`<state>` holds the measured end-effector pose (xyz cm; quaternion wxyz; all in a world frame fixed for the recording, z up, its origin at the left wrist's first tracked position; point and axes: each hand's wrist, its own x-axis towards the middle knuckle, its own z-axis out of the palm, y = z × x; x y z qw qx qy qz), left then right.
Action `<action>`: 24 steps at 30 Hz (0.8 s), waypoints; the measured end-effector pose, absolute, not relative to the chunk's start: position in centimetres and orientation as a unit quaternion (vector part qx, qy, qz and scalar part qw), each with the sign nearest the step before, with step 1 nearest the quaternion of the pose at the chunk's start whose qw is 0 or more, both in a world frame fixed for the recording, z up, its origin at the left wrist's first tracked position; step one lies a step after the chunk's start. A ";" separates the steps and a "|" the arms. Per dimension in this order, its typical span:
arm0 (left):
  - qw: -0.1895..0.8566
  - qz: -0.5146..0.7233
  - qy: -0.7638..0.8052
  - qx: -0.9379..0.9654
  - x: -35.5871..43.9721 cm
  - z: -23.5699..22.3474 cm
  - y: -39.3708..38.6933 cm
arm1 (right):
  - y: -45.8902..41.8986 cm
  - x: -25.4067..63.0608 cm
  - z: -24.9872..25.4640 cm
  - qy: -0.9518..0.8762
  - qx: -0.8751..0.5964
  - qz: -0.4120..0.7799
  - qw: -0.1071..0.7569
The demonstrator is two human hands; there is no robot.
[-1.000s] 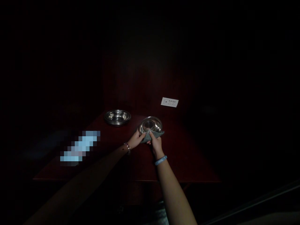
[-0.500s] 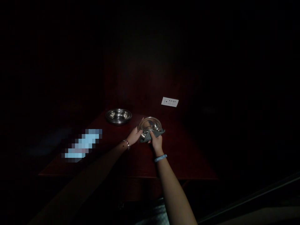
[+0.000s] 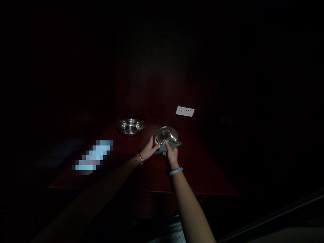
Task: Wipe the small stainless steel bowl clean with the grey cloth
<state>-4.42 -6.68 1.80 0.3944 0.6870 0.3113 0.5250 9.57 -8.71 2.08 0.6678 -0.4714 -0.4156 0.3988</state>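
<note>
A pixelated pale-blue item [image 3: 94, 157] lies at left on our red table [image 3: 152, 175], near nested stainless-steel bowls [image 3: 130, 127]. Above the table, our left hand [image 3: 148, 151] clasps a tilted steel bowl [image 3: 164, 135] by its rim; we pinch a gray-green cloth [image 3: 162, 148] against its near edge with our right hand [image 3: 172, 156], a white wall socket [image 3: 185, 111] behind.

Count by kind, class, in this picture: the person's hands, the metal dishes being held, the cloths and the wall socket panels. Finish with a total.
Hands: 2 (left hand, right hand)
Held metal dish: 1
Grey cloth: 1
Wall socket panel: 1
Total: 5
</note>
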 end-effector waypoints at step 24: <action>0.384 0.551 0.349 0.654 -4.4 1.8 -5.8 | -8.9 9.6 2.5 -0.428 -0.500 0.359 0.662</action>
